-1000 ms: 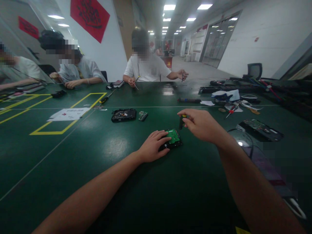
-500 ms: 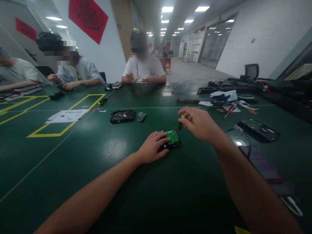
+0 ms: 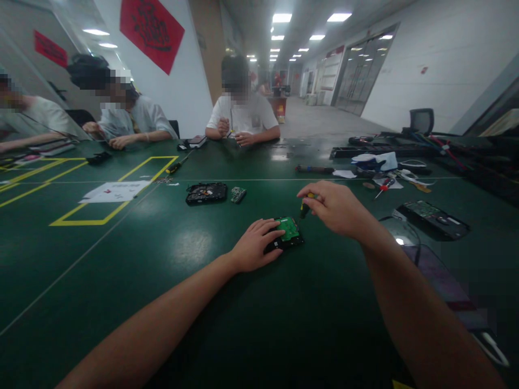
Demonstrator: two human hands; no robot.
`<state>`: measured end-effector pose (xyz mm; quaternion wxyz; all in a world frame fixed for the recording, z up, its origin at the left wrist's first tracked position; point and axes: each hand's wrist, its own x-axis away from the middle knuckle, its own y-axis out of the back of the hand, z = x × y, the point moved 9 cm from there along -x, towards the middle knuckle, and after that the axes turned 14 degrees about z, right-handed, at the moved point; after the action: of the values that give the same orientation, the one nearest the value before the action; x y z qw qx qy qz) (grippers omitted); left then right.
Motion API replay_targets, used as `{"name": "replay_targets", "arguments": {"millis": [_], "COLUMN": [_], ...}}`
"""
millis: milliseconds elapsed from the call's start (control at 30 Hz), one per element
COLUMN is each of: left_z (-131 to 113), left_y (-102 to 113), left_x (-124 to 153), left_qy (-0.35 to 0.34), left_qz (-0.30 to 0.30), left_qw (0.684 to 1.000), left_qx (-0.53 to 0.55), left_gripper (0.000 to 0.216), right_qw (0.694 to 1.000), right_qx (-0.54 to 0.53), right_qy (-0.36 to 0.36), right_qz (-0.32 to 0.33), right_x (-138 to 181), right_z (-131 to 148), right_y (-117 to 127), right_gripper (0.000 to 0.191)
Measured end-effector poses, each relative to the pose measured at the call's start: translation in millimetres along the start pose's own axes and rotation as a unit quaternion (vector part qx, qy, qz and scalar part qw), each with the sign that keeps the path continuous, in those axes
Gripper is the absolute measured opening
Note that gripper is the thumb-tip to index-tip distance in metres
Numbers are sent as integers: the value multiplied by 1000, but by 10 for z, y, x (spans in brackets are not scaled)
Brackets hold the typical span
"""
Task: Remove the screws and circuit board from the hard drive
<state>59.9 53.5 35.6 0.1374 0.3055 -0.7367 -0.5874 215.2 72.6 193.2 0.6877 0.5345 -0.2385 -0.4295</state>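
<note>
A hard drive (image 3: 288,229) with a green circuit board lies on the table under my left hand (image 3: 259,243). The fingers of that hand are spread over its left part, and the thumb lies along its near edge. My right hand (image 3: 326,208) is closed round a screwdriver (image 3: 305,208) with a yellow and black handle. The screwdriver slants down at the drive's far right corner. Its tip is too small to tell whether it touches the drive. Beyond my left hand lie an opened drive casing (image 3: 206,193) and a small loose circuit board (image 3: 238,194).
Another hard drive (image 3: 433,219) lies to the right, near a cable and a purple flat object (image 3: 440,270). Behind are a dark cylindrical tool (image 3: 314,169), a red screwdriver (image 3: 384,188) and cloths. At left lie white paper (image 3: 115,192) and a yellow screwdriver (image 3: 173,167). Several people sit opposite.
The view has shifted slightly. My right hand has tilted the screwdriver, its handle leaning further right. My left hand stays on the hard drive.
</note>
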Motion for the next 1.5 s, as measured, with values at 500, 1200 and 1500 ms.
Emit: {"name": "replay_targets", "arguments": {"millis": [500, 1200, 1500], "left_z": [1, 26, -6], "left_y": [5, -24, 1], "left_x": [0, 5, -1], "left_qy": [1, 3, 0], "left_qz": [1, 2, 1], "left_qw": [1000, 1000, 1000], "left_qx": [-3, -2, -2], "left_gripper": [56, 57, 56], "right_qw": [1000, 1000, 1000], "right_qx": [-9, 3, 5], "right_qy": [-4, -5, 23], "right_qz": [-5, 1, -5], "right_x": [15, 27, 8], "right_z": [-35, 6, 31], "right_y": [11, 15, -13], "right_gripper": [18, 29, 15]}}
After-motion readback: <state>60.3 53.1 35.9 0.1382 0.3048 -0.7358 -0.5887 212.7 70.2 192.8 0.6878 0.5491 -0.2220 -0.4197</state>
